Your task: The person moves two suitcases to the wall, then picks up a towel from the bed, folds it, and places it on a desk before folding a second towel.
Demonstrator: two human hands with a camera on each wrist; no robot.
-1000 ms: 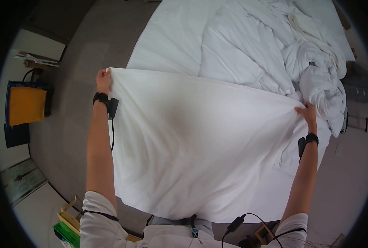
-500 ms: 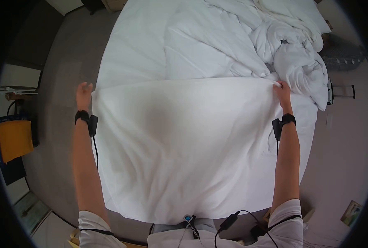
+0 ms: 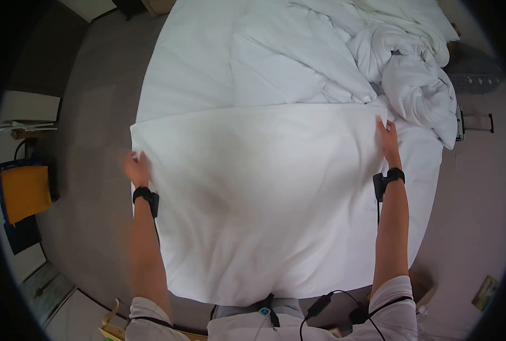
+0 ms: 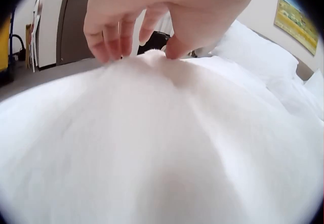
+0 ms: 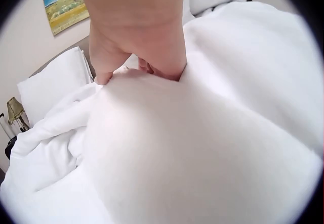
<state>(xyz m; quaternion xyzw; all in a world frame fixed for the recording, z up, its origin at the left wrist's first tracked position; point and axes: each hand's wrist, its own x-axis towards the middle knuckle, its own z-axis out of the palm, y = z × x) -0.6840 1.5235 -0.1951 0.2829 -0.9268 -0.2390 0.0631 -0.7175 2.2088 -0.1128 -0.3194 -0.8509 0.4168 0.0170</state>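
A large white sheet [image 3: 264, 193] lies spread across the foot of the bed [image 3: 190, 62], hanging down toward me. My left hand [image 3: 135, 167], blurred, is at the sheet's left edge, below its far left corner. In the left wrist view the fingers [image 4: 109, 44] and thumb pinch a small peak of the sheet [image 4: 152, 133]. My right hand [image 3: 386, 136] is at the far right corner. In the right wrist view its fingers [image 5: 159, 64] curl into the fabric of the sheet [image 5: 202, 148] and hold it.
A crumpled white duvet [image 3: 418, 79] is heaped at the bed's far right, with pillows [image 5: 50, 90] and a painting [image 5: 66, 9] behind. Grey carpet [image 3: 94, 91] surrounds the bed. A yellow item [image 3: 24, 192] stands at the left wall, near a door [image 4: 71, 21].
The sheet has come down flat onto the bed. My left hand left the far left corner and slid back along the edge toward me. The right hand stayed near its corner.
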